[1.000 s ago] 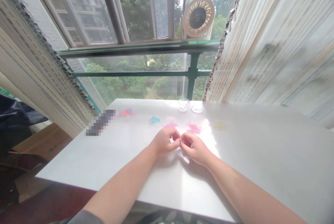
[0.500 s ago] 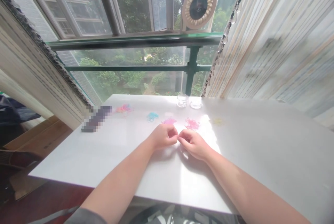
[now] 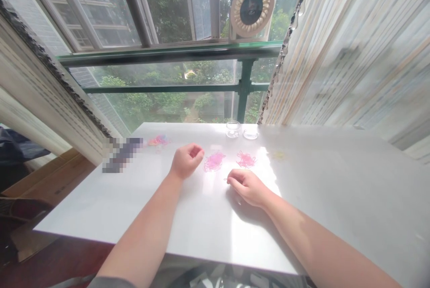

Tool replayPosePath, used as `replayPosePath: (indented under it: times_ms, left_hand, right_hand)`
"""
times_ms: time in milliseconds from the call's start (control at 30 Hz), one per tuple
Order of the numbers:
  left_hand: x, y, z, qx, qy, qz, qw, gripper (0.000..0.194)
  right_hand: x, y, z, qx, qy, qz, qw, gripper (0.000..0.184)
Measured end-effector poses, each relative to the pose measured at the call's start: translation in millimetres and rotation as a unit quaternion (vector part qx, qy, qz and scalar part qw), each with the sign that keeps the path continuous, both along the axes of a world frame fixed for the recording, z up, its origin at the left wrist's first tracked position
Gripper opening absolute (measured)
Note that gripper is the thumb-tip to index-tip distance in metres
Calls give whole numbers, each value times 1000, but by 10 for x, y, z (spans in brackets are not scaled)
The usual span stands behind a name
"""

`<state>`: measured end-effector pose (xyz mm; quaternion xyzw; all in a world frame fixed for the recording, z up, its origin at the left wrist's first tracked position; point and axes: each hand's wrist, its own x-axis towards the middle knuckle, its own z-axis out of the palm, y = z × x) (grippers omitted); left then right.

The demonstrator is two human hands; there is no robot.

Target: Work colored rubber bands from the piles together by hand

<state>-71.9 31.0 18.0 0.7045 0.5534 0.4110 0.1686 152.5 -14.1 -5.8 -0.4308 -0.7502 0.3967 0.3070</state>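
My left hand (image 3: 186, 160) hovers over the white table (image 3: 208, 225) with its fingers curled into a loose fist; what it holds, if anything, is hidden. It sits just left of a light pink pile of small bands (image 3: 214, 161). My right hand (image 3: 247, 186) rests on the table with thumb and fingers pinched on a tiny thin band. A brighter pink pile (image 3: 246, 159) lies just beyond it. A pale yellow pile (image 3: 278, 156) lies to the right and an orange-pink pile (image 3: 157, 140) to the far left.
A small glass jar (image 3: 233, 129) and its lid (image 3: 250, 134) stand at the table's far edge by the window. A dark blurred object (image 3: 121, 153) lies at the left edge. A round fan (image 3: 250, 8) sits on the sill, and curtains hang on both sides.
My hands were pinched together in the middle; they have parted. The left hand moved left and away, covering the spot where the blue pile lay. The right hand stayed almost in place.
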Motion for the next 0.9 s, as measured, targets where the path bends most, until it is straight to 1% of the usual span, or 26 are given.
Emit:
replayPosePath:
  times_ms: [33,67,100,133,267,300,367,500,633,767,900]
  left_hand:
    - [-24,26,-8,12,8,31,999,19]
    - [-34,46,-25,17,24,46,999,19]
    - [-28,60,-49,14,44,42,998,20]
    - [-8,66,-77,7,67,24,997,21]
    - [145,28,-177,-9,150,-88,985,33]
    - [180,13,-190,-8,164,-104,981,34]
    - [227,-9,-201,-7,184,-117,976,31]
    - [219,-15,-196,-26,187,-114,975,23]
    - [170,-10,-177,-50,157,-107,981,20]
    - [124,-3,-122,-54,128,-80,987,20]
    - [21,11,-59,-66,113,-47,990,19]
  right_hand:
    - [0,1,2,2,-1,1,1000,19]
    - [0,3,3,5,-3,2,1000,20]
    - [0,4,2,9,-5,3,1000,20]
    - [0,6,0,11,-7,3,1000,20]
    - [0,10,-18,9,-10,-2,1000,20]
    - [0,10,-24,8,-10,-4,1000,20]
    - [0,11,-30,6,-10,-3,1000,20]
    - [-2,10,-26,12,-9,-3,1000,20]
    - [-4,8,-15,21,-12,-1,1000,20]
    - [0,12,-15,26,-11,1,1000,20]
    - [3,13,-15,26,-13,0,1000,19]
